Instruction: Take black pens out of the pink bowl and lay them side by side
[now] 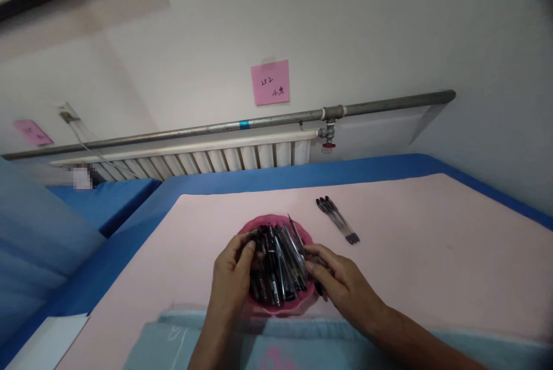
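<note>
A pink scalloped basket (279, 309) full of black and clear pens (280, 263) sits on the pink mat. My left hand (231, 272) is at the basket's left rim, thumb and fingers closed on a black pen whose end shows near the fingertips. At the right rim, my right hand (343, 280) has its fingers wrapped round another pen (297, 231), its thin tip pointing up and away and its dark end showing below the fingers. Behind and right of the basket, three capped pens (339, 221) lie side by side on the mat.
The pink mat (410, 243) covers a blue surface (285, 175). A light blue cloth (242, 344) lies along the near edge, and white paper (45, 341) at lower left. Beyond stand a radiator (242, 157) and a pipe with a red valve (329, 146). Pink notes (270, 83) hang on the wall.
</note>
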Demonstrator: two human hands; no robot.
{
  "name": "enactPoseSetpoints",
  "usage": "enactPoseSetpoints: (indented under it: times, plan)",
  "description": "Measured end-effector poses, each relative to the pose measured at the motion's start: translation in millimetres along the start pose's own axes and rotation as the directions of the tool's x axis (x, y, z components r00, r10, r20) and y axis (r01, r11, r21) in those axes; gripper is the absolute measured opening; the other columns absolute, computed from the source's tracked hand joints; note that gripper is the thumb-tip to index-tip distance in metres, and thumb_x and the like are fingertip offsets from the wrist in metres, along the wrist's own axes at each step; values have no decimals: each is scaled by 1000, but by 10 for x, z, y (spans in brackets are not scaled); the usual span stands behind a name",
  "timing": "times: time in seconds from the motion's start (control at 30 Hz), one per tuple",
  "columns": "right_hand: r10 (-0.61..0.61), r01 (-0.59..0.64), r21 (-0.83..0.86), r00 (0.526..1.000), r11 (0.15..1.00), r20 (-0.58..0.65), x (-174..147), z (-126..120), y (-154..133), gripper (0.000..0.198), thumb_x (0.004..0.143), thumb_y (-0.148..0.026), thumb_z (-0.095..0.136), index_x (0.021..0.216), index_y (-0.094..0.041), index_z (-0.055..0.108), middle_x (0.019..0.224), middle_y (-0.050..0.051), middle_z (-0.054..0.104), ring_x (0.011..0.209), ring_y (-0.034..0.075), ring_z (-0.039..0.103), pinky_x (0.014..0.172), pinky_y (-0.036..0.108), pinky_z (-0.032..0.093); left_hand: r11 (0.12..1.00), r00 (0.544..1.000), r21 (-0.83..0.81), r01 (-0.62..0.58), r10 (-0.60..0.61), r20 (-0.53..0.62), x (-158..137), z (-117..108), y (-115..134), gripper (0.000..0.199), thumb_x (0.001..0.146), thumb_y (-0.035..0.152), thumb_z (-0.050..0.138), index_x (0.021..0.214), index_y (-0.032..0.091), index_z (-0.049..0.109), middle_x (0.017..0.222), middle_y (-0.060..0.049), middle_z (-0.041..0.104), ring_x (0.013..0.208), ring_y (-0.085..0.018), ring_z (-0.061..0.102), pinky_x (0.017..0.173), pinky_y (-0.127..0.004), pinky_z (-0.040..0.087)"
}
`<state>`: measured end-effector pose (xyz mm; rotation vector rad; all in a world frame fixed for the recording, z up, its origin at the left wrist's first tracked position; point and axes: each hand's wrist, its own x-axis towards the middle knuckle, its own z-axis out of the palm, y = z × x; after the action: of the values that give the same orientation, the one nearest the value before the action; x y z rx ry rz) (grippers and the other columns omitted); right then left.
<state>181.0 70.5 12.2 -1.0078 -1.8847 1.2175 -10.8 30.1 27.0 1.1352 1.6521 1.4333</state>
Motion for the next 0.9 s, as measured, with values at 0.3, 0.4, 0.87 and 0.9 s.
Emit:
enactPoseSetpoints:
  times: [0.3, 0.4, 0.87, 0.9]
  plan:
    - [14, -13, -10, 1000, 1000, 22, 7, -13, 27, 24, 87, -32, 42, 99, -18, 57, 59, -3, 53, 51, 13, 51, 50, 25, 42, 781, 945, -531, 328, -280, 171, -18, 83, 53, 19, 65, 20, 72, 81, 12, 65, 69, -3, 64, 57, -11, 61, 52, -21, 49]
    - [22, -22, 11, 999, 1000, 26, 1, -10, 17, 23, 86, -30, 43, 99, -18, 57, 60, -2, 54, 50, 12, 50, 49, 24, 42, 764, 940, -549, 340, -287, 184, -31, 92, 73, 20, 63, 19, 74, 80, 12, 65, 71, -2, 64, 58, -11, 63, 52, -20, 50]
    - [-5, 12, -33, 977, 999, 215, -105, 93, -81, 26, 81, -28, 49, 99, -18, 64, 65, 1, 61, 58, 14, 54, 55, 24, 42, 667, 947, -683, 297, -297, 121, 16, -10, 80, 25, 60, 19, 76, 77, 14, 58, 73, -3, 69, 67, -13, 67, 62, -22, 52]
    - [-11, 19, -36, 976, 999, 219, -107, 93, -78, 25, 81, -28, 49, 100, -18, 64, 66, 1, 62, 58, 14, 54, 55, 24, 42, 666, 946, -681, 304, -297, 131, 14, -5, 76, 25, 61, 19, 76, 77, 14, 58, 73, -3, 69, 66, -13, 66, 62, -22, 52]
